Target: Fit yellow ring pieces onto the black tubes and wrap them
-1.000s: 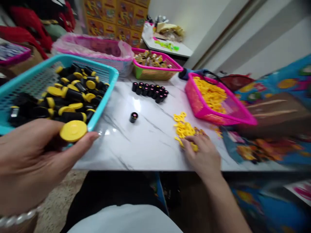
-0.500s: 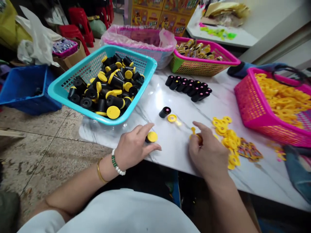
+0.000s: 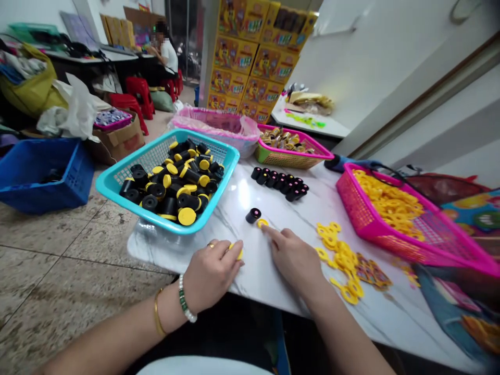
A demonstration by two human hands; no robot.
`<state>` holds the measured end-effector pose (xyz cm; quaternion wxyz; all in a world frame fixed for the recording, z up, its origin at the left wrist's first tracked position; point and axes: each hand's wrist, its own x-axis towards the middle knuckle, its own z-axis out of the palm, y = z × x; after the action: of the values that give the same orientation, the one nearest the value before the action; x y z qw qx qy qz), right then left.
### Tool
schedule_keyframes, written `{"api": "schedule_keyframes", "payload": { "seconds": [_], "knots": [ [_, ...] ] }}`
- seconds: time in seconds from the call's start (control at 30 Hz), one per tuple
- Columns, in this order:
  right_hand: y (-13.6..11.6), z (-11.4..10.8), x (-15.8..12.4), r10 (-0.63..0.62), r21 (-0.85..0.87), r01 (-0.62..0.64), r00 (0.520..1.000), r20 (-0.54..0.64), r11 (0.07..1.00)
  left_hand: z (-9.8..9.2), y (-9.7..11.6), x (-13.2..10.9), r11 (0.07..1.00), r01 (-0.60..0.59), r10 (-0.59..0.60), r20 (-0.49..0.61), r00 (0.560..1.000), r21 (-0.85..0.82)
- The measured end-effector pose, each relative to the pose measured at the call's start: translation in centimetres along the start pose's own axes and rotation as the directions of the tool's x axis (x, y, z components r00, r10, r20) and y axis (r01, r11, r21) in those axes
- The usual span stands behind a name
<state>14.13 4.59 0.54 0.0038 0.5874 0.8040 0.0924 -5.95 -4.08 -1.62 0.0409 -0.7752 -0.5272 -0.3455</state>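
My left hand [image 3: 213,271] rests on the white marble table [image 3: 250,271], fingers closed round a black tube with a yellow cap [image 3: 236,251]. My right hand [image 3: 291,255] lies beside it, its forefinger stretched out onto a small yellow ring [image 3: 262,223]. Just past that ring stands a lone black tube with a pink top [image 3: 253,215]. A pile of yellow rings [image 3: 339,255] lies to the right of my right hand. A turquoise basket [image 3: 117,182] full of black tubes with yellow caps sits at the left.
A cluster of black tubes [image 3: 280,182] stands mid-table. A pink basket [image 3: 375,234] of yellow rings is at the right, a pink-and-green basket [image 3: 291,156] and a lined pink basket [image 3: 219,122] behind. A blue crate [image 3: 35,172] sits on the floor. A person sits far back.
The view has tilted up. My right hand moved left and forward, reaching its forefinger to the yellow ring by the lone tube. My left hand still holds the capped tube.
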Motion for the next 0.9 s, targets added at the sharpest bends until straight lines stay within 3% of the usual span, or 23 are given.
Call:
{"api": "schedule_keyframes", "payload": {
  "seconds": [0.1, 0.17, 0.27, 0.37, 0.43, 0.5, 0.57, 0.6, 0.67, 0.77, 0.83, 0.9],
  "knots": [
    [1.4, 0.7, 0.2, 0.091, -0.091, -0.087, 0.995, 0.036, 0.992, -3.0, 0.0, 0.6, 0.99, 0.01, -0.033, -0.161, 0.986, -0.142],
    [2.4, 1.0, 0.2, 0.147, -0.056, -0.145, 0.989, 0.026, 0.988, -5.9, -0.9, 1.6, 0.996, -0.016, -0.011, -0.3, 0.954, -0.086],
    [3.1, 1.0, 0.6, 0.2, 0.225, -0.186, 0.979, -0.037, 0.956, -9.5, -3.4, 3.8, 0.989, 0.059, 0.0, -0.399, 0.917, 0.136],
    [3.1, 0.6, 1.4, 0.214, 0.627, -0.157, 0.977, -0.017, 0.763, -10.5, -4.8, 5.9, 0.951, 0.148, -0.027, -0.403, 0.915, 0.271],
    [2.9, 0.3, 2.0, 0.184, 0.84, -0.156, 0.981, 0.068, 0.52, -9.5, -3.9, 6.5, 0.957, 0.123, -0.002, -0.418, 0.909, 0.262],
    [2.7, 0.0, 2.6, 0.142, 0.944, -0.18, 0.979, 0.145, 0.276, -7.3, -1.9, 6.4, 0.991, 0.027, 0.028, -0.394, 0.919, 0.133],
    [2.7, -0.3, 3.1, 0.099, 0.971, -0.214, 0.974, 0.204, 0.104, -4.2, 0.0, 6.1, 0.993, -0.041, 0.013, -0.242, 0.97, -0.108],
    [2.8, -0.4, 3.2, 0.079, 0.971, -0.233, 0.97, 0.229, 0.046, -2.6, 0.5, 6.1, 0.977, 0.011, -0.039, -0.13, 0.991, -0.215],
    [3.0, -0.6, 3.4, 0.044, 0.964, -0.263, 0.963, 0.265, -0.041, 0.7, 0.6, 6.6, 0.927, 0.195, -0.183, 0.068, 0.981, -0.321],
    [3.4, -0.7, 3.7, 0.032, 0.961, -0.261, 0.964, 0.265, -0.089, 4.3, -0.9, 8.1, 0.847, 0.445, -0.368, 0.284, 0.885, -0.29],
    [3.5, -0.6, 4.3, 0.026, 0.964, -0.254, 0.966, 0.257, -0.083, 5.5, -1.9, 9.2, 0.85, 0.471, -0.384, 0.337, 0.86, -0.234],
    [3.3, -0.5, 5.1, -0.002, 0.96, -0.267, 0.963, 0.268, -0.086, 6.1, -2.3, 9.8, 0.884, 0.421, -0.337, 0.349, 0.874, -0.201]
  ]
}}
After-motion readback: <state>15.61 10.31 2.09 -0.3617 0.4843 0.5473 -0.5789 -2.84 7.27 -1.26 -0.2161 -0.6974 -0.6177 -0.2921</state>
